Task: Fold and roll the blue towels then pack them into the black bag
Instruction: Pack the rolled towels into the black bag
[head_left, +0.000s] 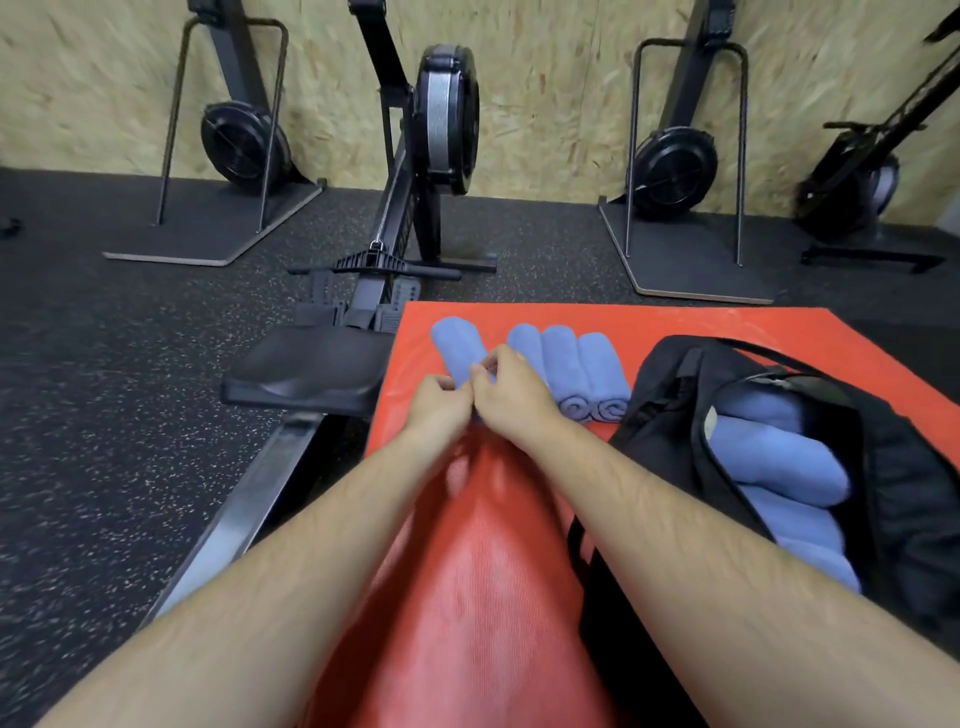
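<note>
Mat (509, 571): red, on the floor.
Rowing machine (447, 114): black, seat (306, 379) beside mat.
Floor (130, 415): dark, speckled.
Wall (545, 104): chipboard, 3 machines (244, 140) against it.

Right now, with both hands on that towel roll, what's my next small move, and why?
Probably lift the towel roll and carry it right into the black bag. The left hand and right hand pinch its near end, it looks fully rolled, and the bag lies open with rolled towels already inside.

We see the left hand (439, 402) and right hand (511, 395) pinching the near end of a rolled blue towel (453, 344) on the red mat (701, 325). Beside it lie three rolled towels (563, 364), touching one another. The open black bag (914, 499) holds more rolls (779, 462).
</note>
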